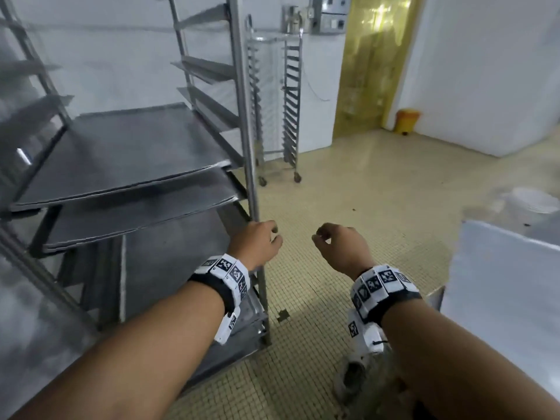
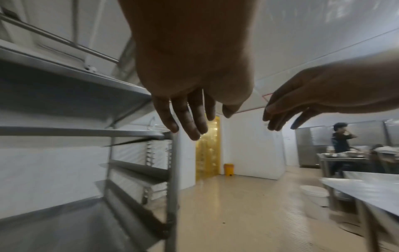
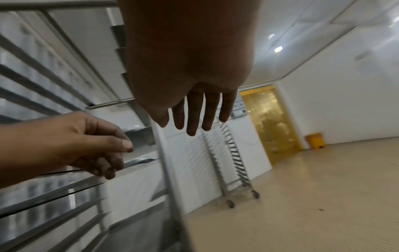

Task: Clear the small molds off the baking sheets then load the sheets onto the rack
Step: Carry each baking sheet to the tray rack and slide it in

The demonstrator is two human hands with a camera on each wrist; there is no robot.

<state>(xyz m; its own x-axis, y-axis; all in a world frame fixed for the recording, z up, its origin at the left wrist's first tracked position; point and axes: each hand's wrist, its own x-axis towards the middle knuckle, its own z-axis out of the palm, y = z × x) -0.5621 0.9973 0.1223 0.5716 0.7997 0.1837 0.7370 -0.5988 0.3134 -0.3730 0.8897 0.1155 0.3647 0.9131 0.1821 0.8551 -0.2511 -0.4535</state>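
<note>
**Both hands hanging empty beside the loaded rack**

On the far left the rack is standing with its steel uprights and angled side runners, and two baking sheets are lying flat on its runners, one just above the other, their near edges sticking out a little toward the person. Lower shelves are showing more grey metal, too blurred to tell apart. No small molds are showing on the sheets.

Just right of the rack's front upright the left hand is hovering, fingers loosely curled and holding nothing; from the head view it is sitting right by the post, and whether it is touching the post cannot be told. The left wrist view is showing its fingers hanging relaxed and apart.

A little farther right the right hand is hanging over the tiled floor, near the left hand but not touching it, fingers relaxed and empty; the right wrist view is showing its fingers pointing straight down.

Beyond them a second wheeled rack is standing against the white wall, with a yellow strip curtain to its right and a small yellow bin beside that. At the far right edge a steel table is reaching into view.
</note>
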